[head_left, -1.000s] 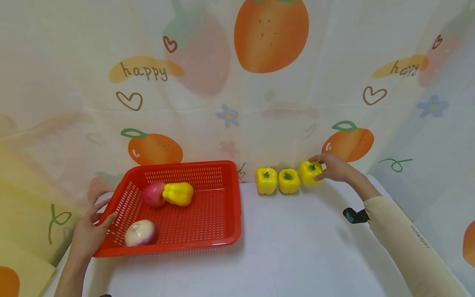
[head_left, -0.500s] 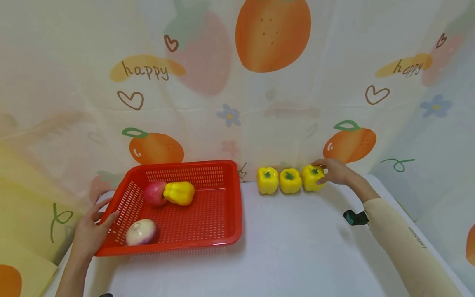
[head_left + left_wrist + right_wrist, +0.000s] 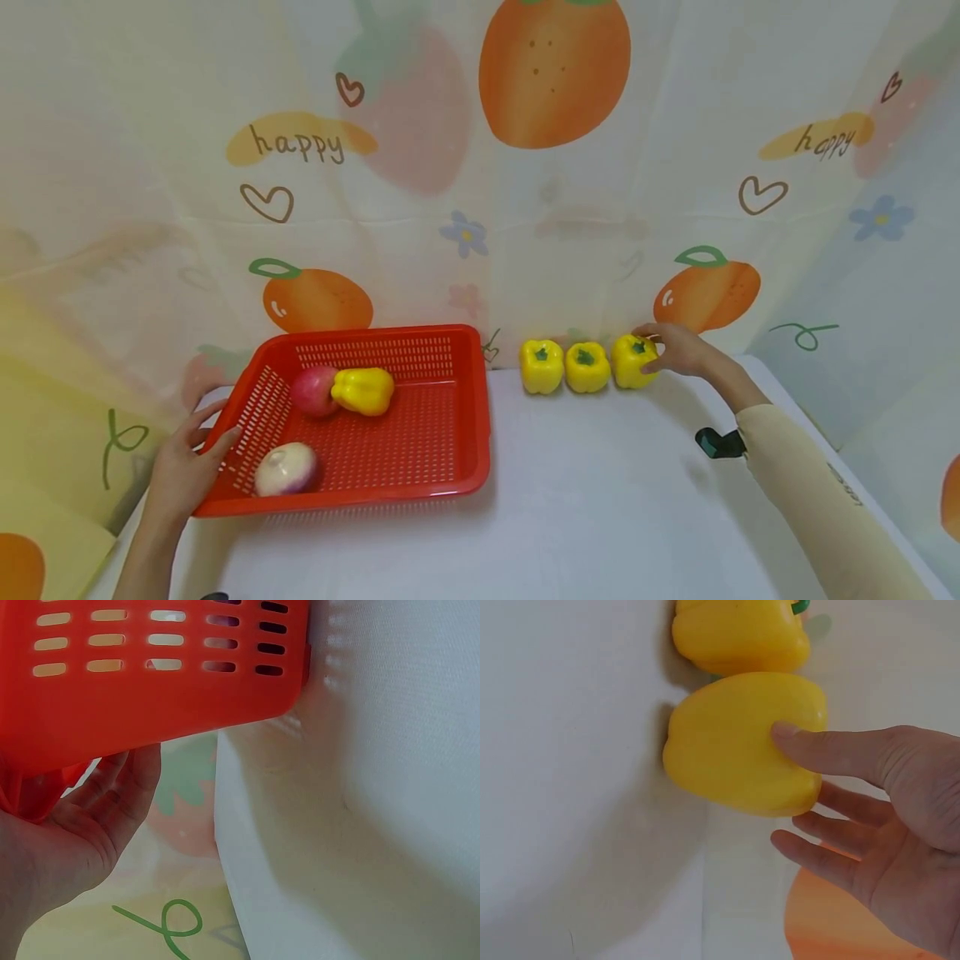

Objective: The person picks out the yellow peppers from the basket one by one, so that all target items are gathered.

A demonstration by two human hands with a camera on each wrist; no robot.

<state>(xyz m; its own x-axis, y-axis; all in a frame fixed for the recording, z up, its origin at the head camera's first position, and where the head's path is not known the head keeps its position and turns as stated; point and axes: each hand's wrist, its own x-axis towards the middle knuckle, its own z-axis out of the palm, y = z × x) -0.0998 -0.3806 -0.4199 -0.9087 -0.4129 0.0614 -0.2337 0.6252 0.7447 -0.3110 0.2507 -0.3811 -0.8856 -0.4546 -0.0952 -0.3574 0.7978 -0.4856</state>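
Observation:
At the right end of a row of yellow bell peppers, my right hand (image 3: 678, 350) holds one bell pepper (image 3: 727, 750) between thumb and fingers. In the right wrist view the thumb lies on its side, while the fingertips are partly hidden behind it. The middle bell pepper (image 3: 588, 368) is just left of it, and another bell pepper (image 3: 542, 367) stands further left. My left hand (image 3: 180, 471) grips the left rim of a red plastic basket (image 3: 482, 417). The left wrist view shows its fingers curled at the basket's edge (image 3: 150, 720).
Inside the basket are a pinkish-red round fruit (image 3: 313, 391), a yellow bell-pepper-like piece (image 3: 364, 391) and a white-and-purple onion or turnip (image 3: 285, 469). A printed curtain (image 3: 405, 250) rises behind the white table (image 3: 585, 500). A small dark object (image 3: 720, 442) is by the right sleeve.
The right hand has lowered its bell pepper slightly, bringing it level with the other two in the row. The left hand and the basket stay in place.

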